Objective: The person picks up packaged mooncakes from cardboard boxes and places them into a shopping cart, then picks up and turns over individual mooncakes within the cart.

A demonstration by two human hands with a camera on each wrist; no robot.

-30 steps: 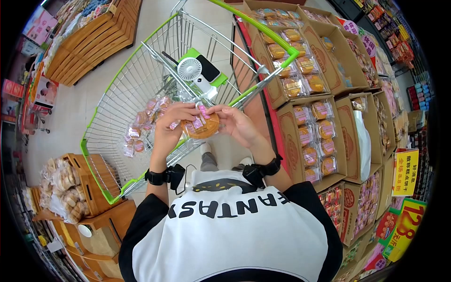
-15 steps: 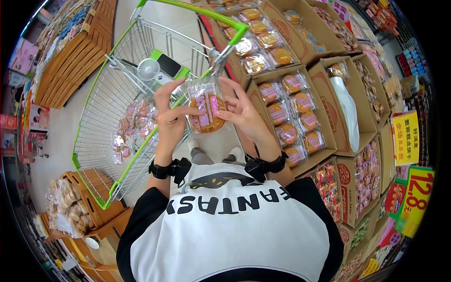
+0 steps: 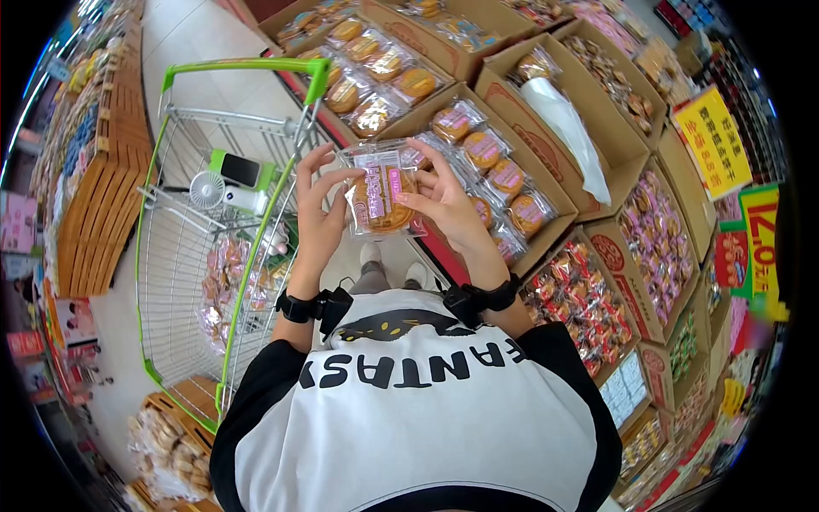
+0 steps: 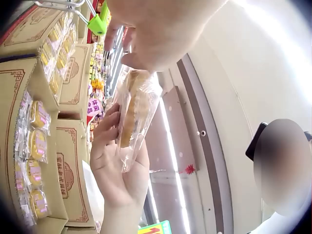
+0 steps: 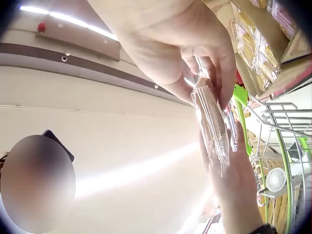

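A round golden pastry in a clear wrapper with pink print (image 3: 382, 200) is held up before the chest in the head view. My right hand (image 3: 452, 205) grips its right side, thumb on the printed face and fingers behind. On the other side, my left hand (image 3: 320, 213) has its fingers spread loosely, one fingertip at the package's left edge. The left wrist view shows the wrapped pastry (image 4: 134, 114) edge-on, with the right hand (image 4: 119, 165) below it. In the right wrist view, the right hand (image 5: 190, 53) pinches the package from above.
A green-rimmed shopping cart (image 3: 243, 294) stands to the left, holding a bag of wrapped pastries (image 3: 226, 286), a small white fan (image 3: 207, 189) and a phone (image 3: 241, 169). Cardboard boxes (image 3: 554, 192) of packaged pastries line the right. A wooden display stand (image 3: 107, 188) is farther left.
The pastry was lower and tilted between both hands; now its printed face stands upright, gripped by the right hand, with the left fingers loosened. The view has turned, bringing the pastry boxes closer.
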